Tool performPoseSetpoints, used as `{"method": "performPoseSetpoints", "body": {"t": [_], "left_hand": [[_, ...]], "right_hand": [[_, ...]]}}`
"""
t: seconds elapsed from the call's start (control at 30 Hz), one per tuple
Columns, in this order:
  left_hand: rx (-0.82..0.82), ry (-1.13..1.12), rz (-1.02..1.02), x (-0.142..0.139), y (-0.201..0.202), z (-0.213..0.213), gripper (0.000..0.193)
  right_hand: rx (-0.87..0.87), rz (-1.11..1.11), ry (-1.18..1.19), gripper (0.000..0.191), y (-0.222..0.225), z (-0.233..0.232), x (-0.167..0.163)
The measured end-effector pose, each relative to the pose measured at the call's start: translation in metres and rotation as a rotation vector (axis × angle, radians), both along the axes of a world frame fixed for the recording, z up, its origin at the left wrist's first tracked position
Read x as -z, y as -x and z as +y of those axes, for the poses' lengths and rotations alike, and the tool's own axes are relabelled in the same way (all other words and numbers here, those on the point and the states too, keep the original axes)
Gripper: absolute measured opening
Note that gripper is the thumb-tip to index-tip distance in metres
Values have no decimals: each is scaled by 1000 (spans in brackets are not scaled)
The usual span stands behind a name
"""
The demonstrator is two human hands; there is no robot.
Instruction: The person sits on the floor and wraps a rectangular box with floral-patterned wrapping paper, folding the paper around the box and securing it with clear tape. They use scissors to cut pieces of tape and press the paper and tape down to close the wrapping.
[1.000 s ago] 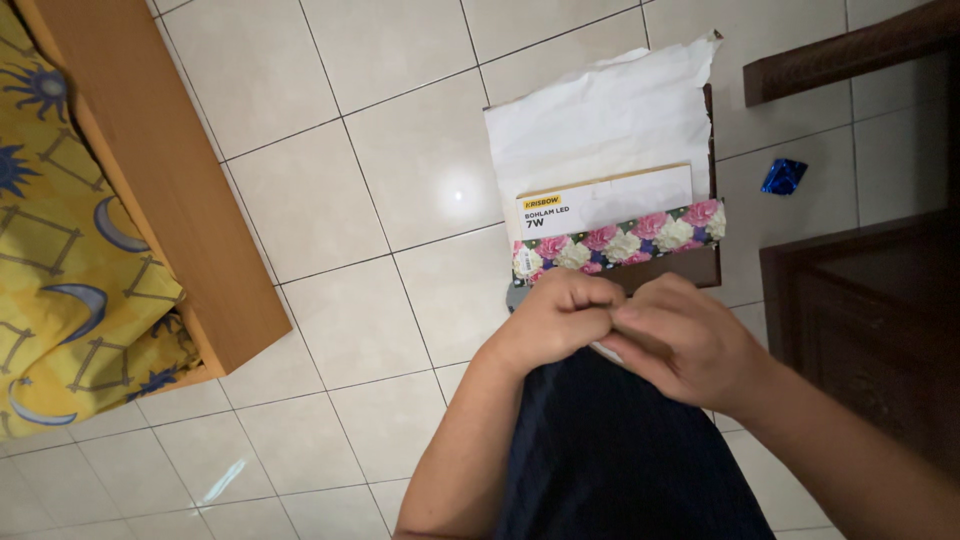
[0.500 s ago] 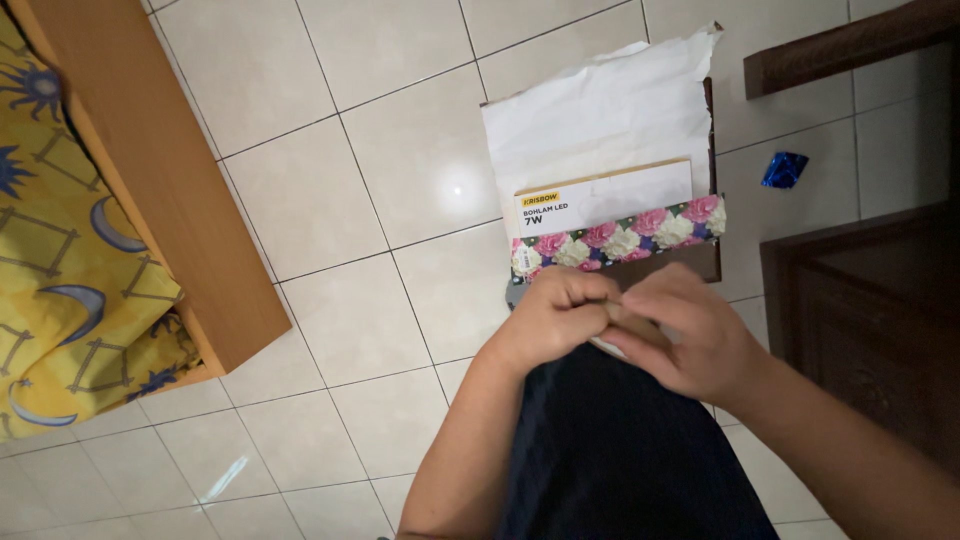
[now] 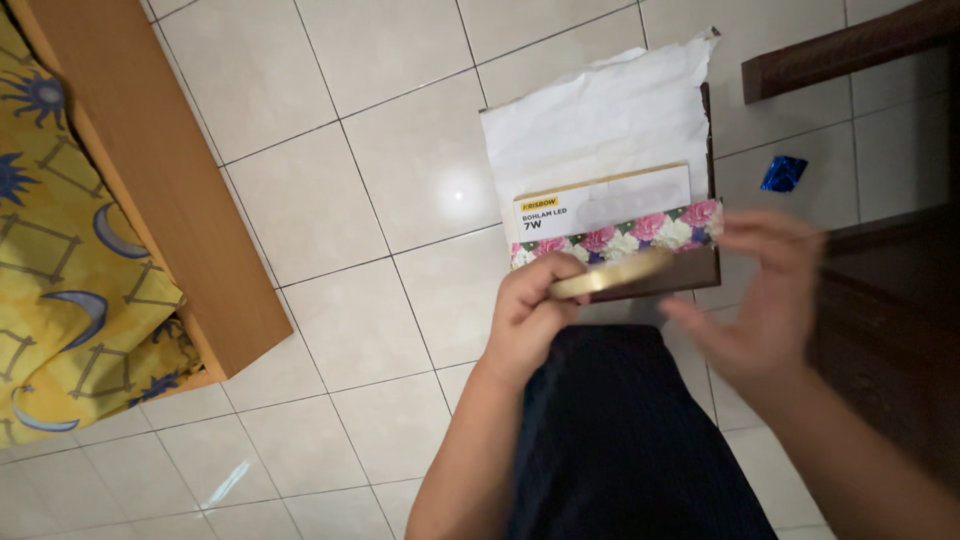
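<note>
Hands split apart versus half a second ago: then both knuckled together over the lap, now separated. Left hand (image 3: 535,315) curled around a flat tan ring, likely a tape roll (image 3: 608,277), seen almost edge-on, fingers closed on its near end. Right hand (image 3: 765,300) pulled off to the right, fingers spread wide, holding nothing visible; motion-blurred, so exact finger pose hard to tell.

Tape roll sits just above the dark-trousered lap (image 3: 625,440), overlapping the near edge of the box (image 3: 640,275) on the floor. Box: brown body, floral pink-and-white strip (image 3: 620,238) along its near side, white-and-tan carton (image 3: 600,205) tucked behind the strip, torn white paper (image 3: 600,125) sticking out past the far edge.

Read on the change: joint two-hand fiddling over, roll now in one hand only, other hand freed. Whether a tape end has been peeled loose cannot be told from this view; no strip visible between the hands.

Surroundings unchanged: tiled floor (image 3: 350,200), wooden bed frame (image 3: 165,190) with yellow sun-and-moon sheet (image 3: 60,260) at the left edge, small blue wrapper (image 3: 783,172) on the floor right of the box, dark wooden furniture (image 3: 880,300) along the right edge.
</note>
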State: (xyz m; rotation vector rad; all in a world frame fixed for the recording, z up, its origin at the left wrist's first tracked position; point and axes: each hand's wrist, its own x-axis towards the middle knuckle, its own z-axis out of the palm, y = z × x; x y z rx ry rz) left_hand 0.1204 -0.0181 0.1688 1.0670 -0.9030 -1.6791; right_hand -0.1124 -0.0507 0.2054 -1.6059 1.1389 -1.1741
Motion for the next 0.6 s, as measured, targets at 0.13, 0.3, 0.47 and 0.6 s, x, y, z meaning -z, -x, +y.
{"method": "performPoseSetpoints", "body": {"t": [0.13, 0.3, 0.47, 0.6], "left_hand": [[2, 241, -198, -13, 5, 1, 25], [34, 574, -493, -29, 18, -2, 23], [4, 646, -612, -36, 25, -9, 26], [-23, 649, -670, -39, 28, -10, 25]], "right_hand": [[-13, 166, -128, 62, 11, -5, -21], [-101, 212, -290, 69, 1, -9, -38], [-48, 220, -357, 52, -10, -7, -47], [-29, 181, -311, 44, -15, -5, -49]]}}
